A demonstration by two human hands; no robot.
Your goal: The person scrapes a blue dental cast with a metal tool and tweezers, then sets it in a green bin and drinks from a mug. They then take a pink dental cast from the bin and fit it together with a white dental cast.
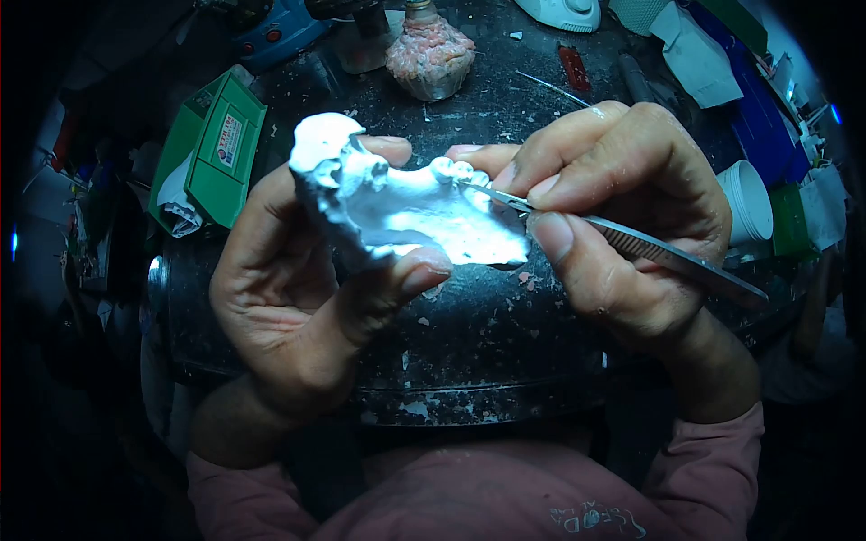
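Observation:
A white plaster dental model (pixel 406 212), brightly lit, is held above the dark table. My left hand (pixel 302 279) grips its left part, with the thumb on the lower edge and a fingertip showing behind the top edge. A metal scalpel-like knife (pixel 649 245) with a ridged handle lies in the closed fingers of my right hand (pixel 622 198). Its blade tip meets the model beside the small teeth on the upper right edge. Fingertips of the right hand are behind that edge, close to or against the model; the exact contact is hidden.
On the dark, debris-specked table (pixel 487 388) stand a green bin (pixel 212 153) at left and a glass burner coated in pink wax (pixel 431 59) at the back. A thin metal tool (pixel 552 88), a red object (pixel 574 68) and a white cup (pixel 747 203) are toward the right.

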